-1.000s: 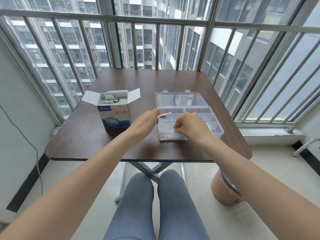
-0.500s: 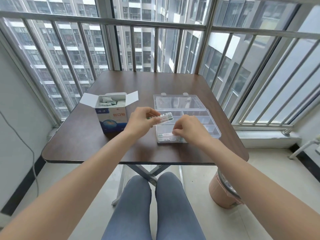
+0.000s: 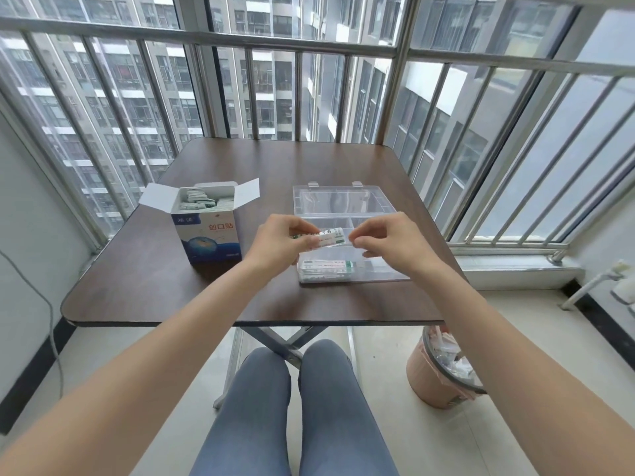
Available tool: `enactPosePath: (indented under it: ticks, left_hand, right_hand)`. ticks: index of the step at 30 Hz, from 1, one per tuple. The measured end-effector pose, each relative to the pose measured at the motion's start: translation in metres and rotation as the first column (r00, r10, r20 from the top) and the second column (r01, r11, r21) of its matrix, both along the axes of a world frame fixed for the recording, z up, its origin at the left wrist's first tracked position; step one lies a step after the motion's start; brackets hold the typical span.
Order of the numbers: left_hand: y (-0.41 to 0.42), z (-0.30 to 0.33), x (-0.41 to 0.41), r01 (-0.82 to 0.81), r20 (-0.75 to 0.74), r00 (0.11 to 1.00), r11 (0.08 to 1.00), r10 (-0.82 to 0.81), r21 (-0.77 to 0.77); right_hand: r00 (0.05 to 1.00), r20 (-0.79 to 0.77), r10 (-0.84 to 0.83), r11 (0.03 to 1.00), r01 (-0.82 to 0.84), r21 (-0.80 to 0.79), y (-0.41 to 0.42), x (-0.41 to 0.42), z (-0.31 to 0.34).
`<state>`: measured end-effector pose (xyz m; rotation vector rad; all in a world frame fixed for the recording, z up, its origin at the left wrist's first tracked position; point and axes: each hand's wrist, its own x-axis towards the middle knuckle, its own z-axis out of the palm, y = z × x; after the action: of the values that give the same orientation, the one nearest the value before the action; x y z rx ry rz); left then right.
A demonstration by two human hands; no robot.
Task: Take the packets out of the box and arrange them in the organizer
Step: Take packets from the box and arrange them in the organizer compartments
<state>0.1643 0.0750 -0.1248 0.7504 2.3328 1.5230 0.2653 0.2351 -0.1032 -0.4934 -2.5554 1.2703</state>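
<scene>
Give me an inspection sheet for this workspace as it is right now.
Surface: dark table, folding legs.
Job's things: open box holding packets; clear organizer, lid back, packets in the near left compartment.
Clutter: nothing seen.
Hands: left hand pinches a packet above the organizer; right hand pinches its other end.
Cables: grey cable along the left wall.
Surroundings: window railing; pink bin on the floor.

Bright, even daylight comes through the windows (image 3: 309, 80) across the top of the frame. Shadows on the table (image 3: 144, 269) are soft and faint. Wide-angle distortion bends the railing (image 3: 343, 49) toward the edges. Focus is mostly sharp, slightly soft at the corners.
</scene>
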Motion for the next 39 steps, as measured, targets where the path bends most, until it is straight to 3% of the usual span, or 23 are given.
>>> enactPosePath:
  ticks: [6, 11, 13, 19, 23, 31, 39]
  left_hand:
    - [0.003, -0.001, 0.000, 0.010, -0.012, 1.000, 0.998, -0.011, -0.058]
    - [0.004, -0.002, 0.001, 0.039, 0.028, 0.999, 0.994, -0.036, -0.104]
    - [0.008, -0.001, 0.004, 0.068, 0.004, 0.998, 0.988, -0.069, -0.137]
    - [0.010, 0.006, 0.007, 0.005, -0.315, 0.931, 0.869, -0.185, -0.495]
    - [0.012, 0.009, 0.008, -0.024, -0.428, 0.850, 0.788, -0.308, -0.615]
    - [0.016, 0.010, 0.008, -0.026, -0.449, 0.788, 0.705, -0.422, -0.708]
    - [0.017, 0.010, 0.004, -0.036, -0.443, 0.775, 0.668, -0.451, -0.743]
  right_hand:
    - [0.993, 0.116, -0.023, 0.968, -0.007, 0.252, 0.000, -0.003, -0.008]
    - [0.988, 0.136, 0.079, 0.991, -0.093, 0.097, -0.004, -0.006, -0.001]
    - [0.991, 0.116, 0.066, 0.990, -0.080, 0.113, -0.004, -0.009, 0.000]
    - [0.978, 0.201, -0.055, 0.935, -0.020, 0.353, -0.010, -0.012, -0.011]
    - [0.968, 0.232, -0.100, 0.851, -0.037, 0.524, -0.022, -0.011, -0.012]
    - [0.959, 0.256, -0.124, 0.795, -0.059, 0.604, -0.025, -0.014, -0.012]
    - [0.944, 0.321, -0.075, 0.831, -0.118, 0.544, -0.023, -0.019, -0.012]
